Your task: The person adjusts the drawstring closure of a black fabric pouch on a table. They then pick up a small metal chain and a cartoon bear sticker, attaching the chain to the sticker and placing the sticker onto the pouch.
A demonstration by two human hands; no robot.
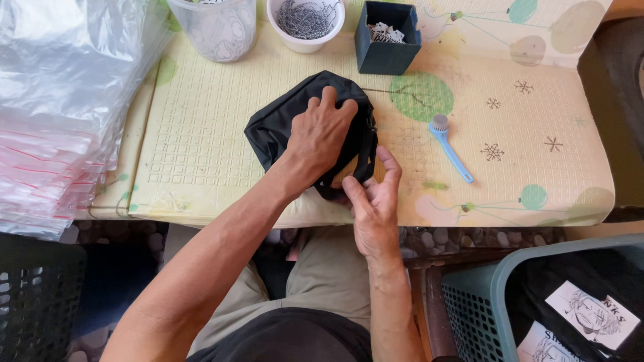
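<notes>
A small black fabric pouch [278, 121] lies on a pale yellow embossed mat [201, 134] in the head view. My left hand [320, 134] presses down flat on top of the pouch, fingers spread toward its far edge. My right hand [374, 201] is at the pouch's near right corner, thumb and fingers pinching its black strap [366, 154] by the mat's front edge.
A light blue brush [449, 147] lies right of the pouch. At the back stand a clear plastic cup [215, 27], a white bowl of metal chains [305, 23] and a dark blue box [387, 40]. Clear plastic bags [54, 114] pile up left; a teal basket [510, 295] sits lower right.
</notes>
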